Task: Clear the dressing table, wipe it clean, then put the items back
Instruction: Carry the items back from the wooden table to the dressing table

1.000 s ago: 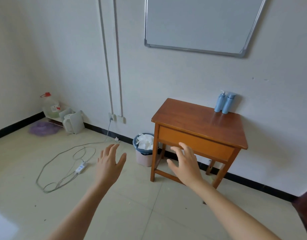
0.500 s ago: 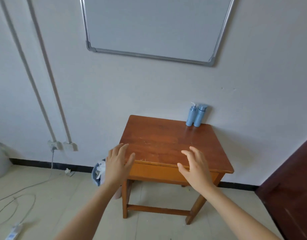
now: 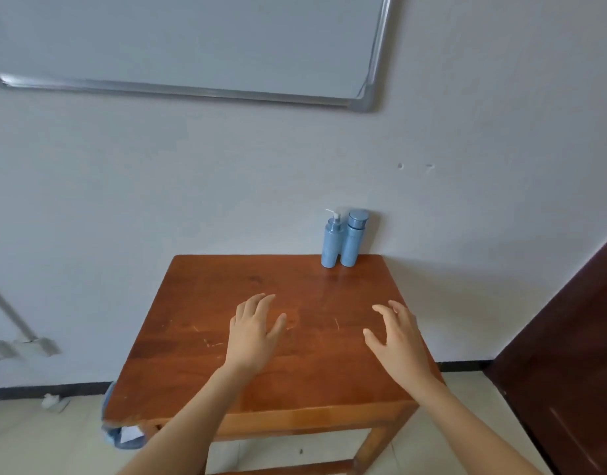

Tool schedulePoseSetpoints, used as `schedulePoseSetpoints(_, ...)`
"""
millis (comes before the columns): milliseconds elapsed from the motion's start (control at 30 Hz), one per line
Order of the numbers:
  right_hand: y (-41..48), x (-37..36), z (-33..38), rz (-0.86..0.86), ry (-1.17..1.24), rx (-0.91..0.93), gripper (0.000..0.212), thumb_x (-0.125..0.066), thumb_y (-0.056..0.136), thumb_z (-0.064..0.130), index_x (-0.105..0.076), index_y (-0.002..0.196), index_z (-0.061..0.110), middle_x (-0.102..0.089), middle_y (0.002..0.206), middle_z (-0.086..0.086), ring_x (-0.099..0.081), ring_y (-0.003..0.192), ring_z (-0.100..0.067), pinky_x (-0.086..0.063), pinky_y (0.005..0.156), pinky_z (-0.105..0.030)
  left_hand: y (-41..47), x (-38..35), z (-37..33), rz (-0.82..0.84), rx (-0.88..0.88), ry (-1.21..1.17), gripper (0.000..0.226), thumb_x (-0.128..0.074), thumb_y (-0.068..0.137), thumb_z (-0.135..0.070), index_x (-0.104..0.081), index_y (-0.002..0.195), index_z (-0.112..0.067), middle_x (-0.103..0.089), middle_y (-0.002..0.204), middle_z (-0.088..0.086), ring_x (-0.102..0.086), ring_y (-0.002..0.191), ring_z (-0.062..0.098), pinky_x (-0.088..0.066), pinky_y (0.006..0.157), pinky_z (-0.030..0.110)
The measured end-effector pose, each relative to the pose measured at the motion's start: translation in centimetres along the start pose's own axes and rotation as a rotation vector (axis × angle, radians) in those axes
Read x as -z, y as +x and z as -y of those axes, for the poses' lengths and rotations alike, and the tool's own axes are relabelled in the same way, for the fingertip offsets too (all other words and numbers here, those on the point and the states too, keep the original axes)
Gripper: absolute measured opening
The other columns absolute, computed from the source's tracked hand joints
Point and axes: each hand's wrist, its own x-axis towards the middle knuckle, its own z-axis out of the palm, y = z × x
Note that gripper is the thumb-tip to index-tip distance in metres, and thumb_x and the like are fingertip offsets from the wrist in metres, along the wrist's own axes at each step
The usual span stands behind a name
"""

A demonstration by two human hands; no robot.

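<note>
Both hands are out over the dressing table point(image 3: 192, 354), palms down, and neither one has hold of anything. The left hand point(image 3: 254, 332) hangs above the middle of the tabletop, fingers fairly straight and close together, thumb angled out. The right hand point(image 3: 396, 334) is above the table's right half, close to its right edge, fingers spread wide and a little bent. From this angle I can't tell whether either palm actually touches the wood. The things to clear are two blue bottles standing upright at the table's back right corner, against the wall. One is a pump bottle point(image 3: 331, 246) with a white pump head, and a capped bottle point(image 3: 352, 241) stands just beside it on the right. They are well apart from both hands, farther back on the table and roughly behind the gap between the hands, with bare wood in between. Pale scratches mark the tabletop near the left hand. Around the table, a whiteboard point(image 3: 192, 39) hangs on the wall above it. A blue bin point(image 3: 118, 437) peeks out below the table's front left corner. A dark door point(image 3: 569, 354) stands to the table's right, and grey wall conduit point(image 3: 21, 346) runs off to its left.
</note>
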Motion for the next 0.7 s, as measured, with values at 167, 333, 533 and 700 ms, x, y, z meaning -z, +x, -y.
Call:
schedulePoseSetpoints(167,8.7,-0.7,-3.4,0.051,0.062,0.051,0.047,-0.056,0.088,0.030,-0.043,0.131,0.014,-0.036,0.140,-0.008,-0.030,0.131,-0.021,-0.027,0.105,-0.028,8.3,-4.3,-4.0,-0.012,0.060,-0.004,0.044,-0.046,0.093,-0.030,-0.041,0.134,-0.017,-0.039,0.141,0.001,-0.029,0.132,0.019,-0.026,0.107,0.035)
schedulePoseSetpoints(333,16.9,-1.1,-5.8,0.074,0.109,0.070,0.049,-0.057,0.087,0.028,-0.041,0.131,0.013,-0.044,0.129,-0.004,-0.040,0.119,-0.019,-0.029,0.095,-0.021,13.4,-8.2,-6.3,-0.005,0.113,-0.023,0.044,-0.049,0.091,-0.027,-0.041,0.133,-0.016,-0.042,0.139,0.000,-0.035,0.127,0.020,-0.030,0.104,0.033)
schedulePoseSetpoints(533,22.9,-3.6,-6.1,0.117,0.227,0.048,0.053,-0.063,0.082,0.019,-0.042,0.130,0.008,-0.048,0.122,-0.010,-0.046,0.113,-0.025,-0.036,0.093,-0.029,18.5,-10.7,-7.0,0.027,0.161,0.013,0.048,-0.047,0.092,-0.032,-0.036,0.136,-0.017,-0.039,0.141,0.000,-0.034,0.129,0.018,-0.031,0.105,0.032)
schedulePoseSetpoints(700,26.9,-5.2,-6.5,0.127,0.286,0.066,0.055,-0.062,0.083,0.015,-0.039,0.132,0.010,-0.045,0.122,-0.010,-0.044,0.113,-0.025,-0.035,0.086,-0.022,23.1,-12.5,-7.6,0.050,0.219,0.020,0.052,-0.047,0.091,-0.036,-0.034,0.137,-0.017,-0.038,0.142,0.000,-0.034,0.130,0.017,-0.031,0.103,0.030)
